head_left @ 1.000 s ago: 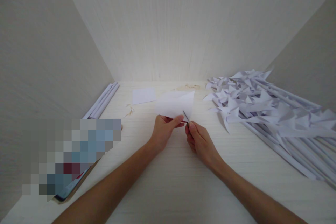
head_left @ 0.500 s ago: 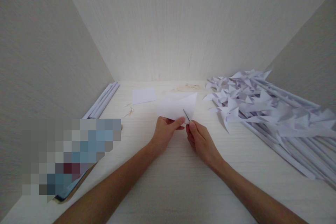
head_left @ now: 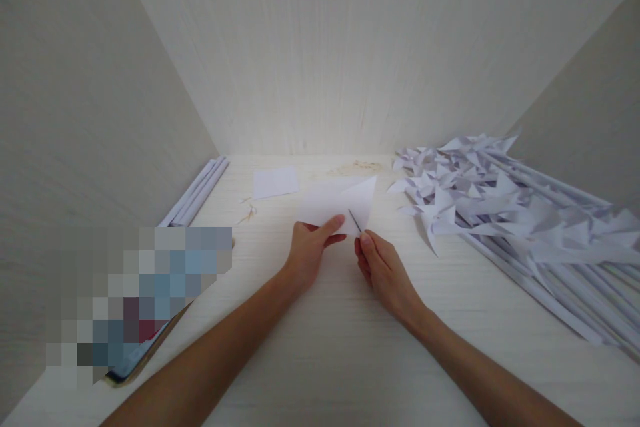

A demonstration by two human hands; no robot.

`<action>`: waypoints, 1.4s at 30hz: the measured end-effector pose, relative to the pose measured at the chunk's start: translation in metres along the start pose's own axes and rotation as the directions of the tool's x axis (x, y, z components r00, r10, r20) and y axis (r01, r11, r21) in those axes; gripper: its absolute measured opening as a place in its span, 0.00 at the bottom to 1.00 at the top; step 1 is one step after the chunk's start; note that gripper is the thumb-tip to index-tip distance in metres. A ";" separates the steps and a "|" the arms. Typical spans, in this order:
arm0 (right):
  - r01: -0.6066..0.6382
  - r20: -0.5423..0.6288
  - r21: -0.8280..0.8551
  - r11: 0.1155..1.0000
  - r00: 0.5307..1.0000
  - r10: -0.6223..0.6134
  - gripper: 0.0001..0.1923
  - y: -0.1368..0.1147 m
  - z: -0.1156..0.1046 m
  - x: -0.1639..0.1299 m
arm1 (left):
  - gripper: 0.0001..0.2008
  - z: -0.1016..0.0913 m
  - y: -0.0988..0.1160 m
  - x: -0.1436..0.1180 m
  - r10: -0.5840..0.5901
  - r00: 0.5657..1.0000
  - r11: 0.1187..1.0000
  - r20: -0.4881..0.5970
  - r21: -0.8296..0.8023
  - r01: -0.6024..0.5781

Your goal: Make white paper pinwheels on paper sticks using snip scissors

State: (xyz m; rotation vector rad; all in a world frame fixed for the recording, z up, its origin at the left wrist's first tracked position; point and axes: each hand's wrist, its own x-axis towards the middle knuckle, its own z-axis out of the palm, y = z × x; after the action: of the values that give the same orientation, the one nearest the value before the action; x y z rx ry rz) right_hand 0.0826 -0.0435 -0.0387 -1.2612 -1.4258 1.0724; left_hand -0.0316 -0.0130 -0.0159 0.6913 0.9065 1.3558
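My left hand pinches the near edge of a white sheet of paper, thumb on top and fingers underneath. A diagonal slit or fold runs toward the sheet's far right corner. My right hand is closed at the paper's near right corner around a pair of scissors. Only one thin dark blade shows, lying slantwise over the paper; the handles are hidden in my fingers.
Many white paper pinwheels on rolled paper sticks pile up at the right. A smaller white paper lies left of my sheet. Rolled paper tubes rest against the left wall. A phone-like device, mostly pixelated, stands at the left.
My left hand has shifted slightly left along the paper, its thumb now farther from the blade. The right hand and the scissors have hardly moved.
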 end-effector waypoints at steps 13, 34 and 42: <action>-0.020 0.031 -0.011 1.000 0.999 0.020 0.19 -0.003 -0.001 0.000 | 0.14 -0.004 0.001 0.006 0.064 0.998 0.997 0.012 0.053 -0.064; -0.022 0.016 0.014 1.000 1.000 0.022 0.19 -0.001 -0.002 0.000 | 0.14 -0.004 -0.003 0.003 0.041 0.998 0.992 0.056 0.118 -0.047; 0.023 -0.020 -0.068 0.997 1.000 -0.025 0.19 -0.004 -0.001 0.002 | 0.13 -0.004 -0.004 0.003 0.018 0.999 0.993 0.037 0.113 -0.022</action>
State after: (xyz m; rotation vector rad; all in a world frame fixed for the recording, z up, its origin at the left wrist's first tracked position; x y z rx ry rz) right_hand 0.0832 -0.0420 -0.0346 -1.2963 -1.4692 0.9997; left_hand -0.0330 -0.0109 -0.0214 0.8117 0.9554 1.3125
